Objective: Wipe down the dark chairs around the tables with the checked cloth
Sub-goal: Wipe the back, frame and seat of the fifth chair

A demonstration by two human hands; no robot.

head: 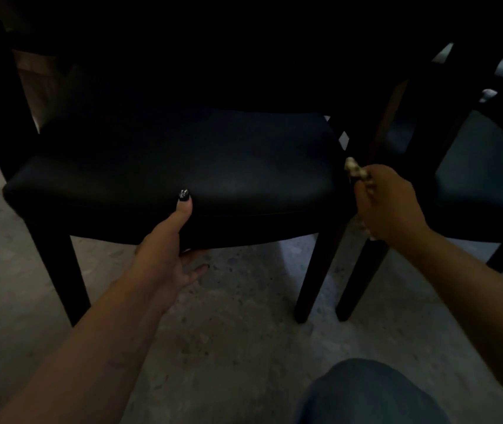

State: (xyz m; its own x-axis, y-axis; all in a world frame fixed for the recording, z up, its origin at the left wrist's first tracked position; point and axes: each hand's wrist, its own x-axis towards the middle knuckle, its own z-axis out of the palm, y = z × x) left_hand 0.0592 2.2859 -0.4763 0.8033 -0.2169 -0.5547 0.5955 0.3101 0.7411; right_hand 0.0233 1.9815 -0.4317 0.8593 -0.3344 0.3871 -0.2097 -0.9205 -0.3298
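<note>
Nearest the wearer: a knee in dark fabric [372, 393] at bottom edge, over a speckled grey floor [238, 332]. Both forearms reach fwd from there. L hand [167, 252] grips the front edge of the nearer dark chair [183, 166]: thumb lies on top of the seat cushion, dark-painted nail visible, remaining fingers curl under the seat rail, so the hand clamps the seat edge top & bottom. R hand [387, 203] is clenched into a fist around the checked cloth [354, 169]; cloth is bunched, a small wad sticks out above the fist and a bit shows below it. The wad sits just beside the seat's front R corner, approx. level with the cushion; contact w/ chair cannot be confirmed. Chair's front legs stand on the floor, R front leg close beside the leg of a second dark chair [473, 185] on the R. Behind both seats the scene is very dark; backrest & table detail not readable.
</note>
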